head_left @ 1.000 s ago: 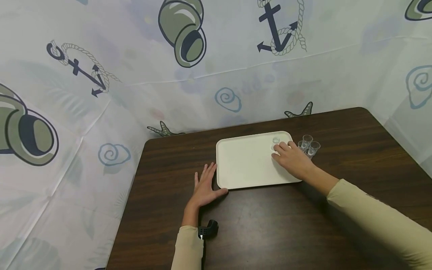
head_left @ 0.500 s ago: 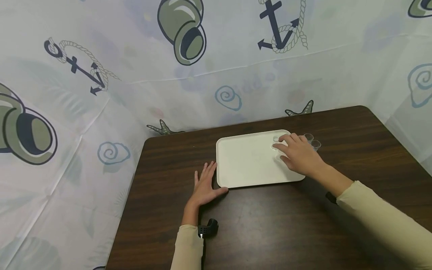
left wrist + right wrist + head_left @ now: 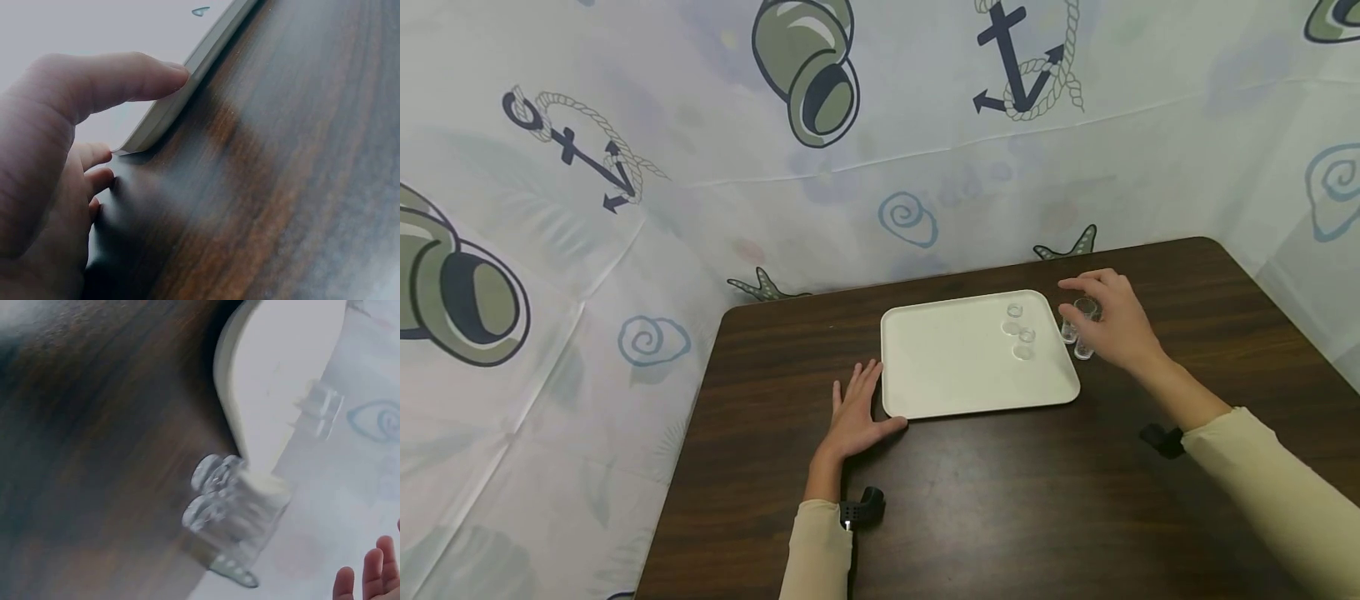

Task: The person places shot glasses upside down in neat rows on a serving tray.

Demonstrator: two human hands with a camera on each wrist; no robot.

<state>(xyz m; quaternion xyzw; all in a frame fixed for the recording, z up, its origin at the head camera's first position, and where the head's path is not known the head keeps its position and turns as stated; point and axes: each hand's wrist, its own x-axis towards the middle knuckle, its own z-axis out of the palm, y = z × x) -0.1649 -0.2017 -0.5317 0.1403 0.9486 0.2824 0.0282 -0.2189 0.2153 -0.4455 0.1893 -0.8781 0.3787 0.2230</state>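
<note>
My left hand [image 3: 859, 417] lies open at the left end of a cream-coloured tray [image 3: 955, 358], fingers along its side and thumb at the near corner. In the left wrist view, the thumb [image 3: 137, 75] rests on the tray's rim. Two small clear shot glasses [image 3: 1026, 337] stand on the tray's right part, one behind the other. Just off the tray's right side stands a cluster of similar shot glasses [image 3: 1083, 350]. My right hand [image 3: 1116, 325] hovers at this cluster with thumb and fingers spread, partly covering it; the right wrist view shows its fingertips [image 3: 372, 575] apart from the glasses.
The tray lies on a dark wood-grain table [image 3: 970, 500]. A pale curtain [image 3: 715, 100] printed with anchors and shells hangs right behind the table and along its left side. A black wrist camera [image 3: 863, 507] sits on the left wrist.
My right hand has let go of a shot glass on the tray, behind which another stands, and has moved right to the glasses beside it. The left hand has stayed put.
</note>
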